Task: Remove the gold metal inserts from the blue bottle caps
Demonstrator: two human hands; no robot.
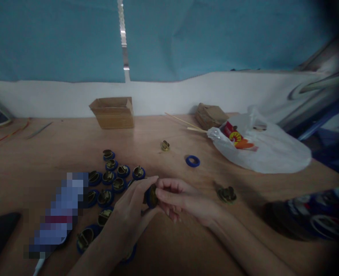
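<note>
Blue-ringed round brass fitting [151,196] is held between both hands, just above the wooden counter [186,245] and near its front edge. It stands on edge: its longer dimension runs roughly up and down, its blue rim sits on the left and its brass face turns right, toward the right hand's fingertips.

The left hand [130,216] is curled around the fitting from the left, thumb on top. The right hand [181,199] pinches it from the right with thumb and forefinger, the other fingers folded under.

Just left of the hands lies a cluster of similar blue-and-brass fittings [112,180], flat on the counter with their brass sides up. A loose blue rubber ring [192,161] lies flat beyond the right hand. A small loose brass piece [165,145] sits farther back, and a darker brass piece [227,194] sits to the right of the right hand.

At the back stand an open brown cardboard box [113,112], a crumpled brown paper packet [211,115], thin wooden sticks [186,124] and a white plastic bag [261,149].
</note>
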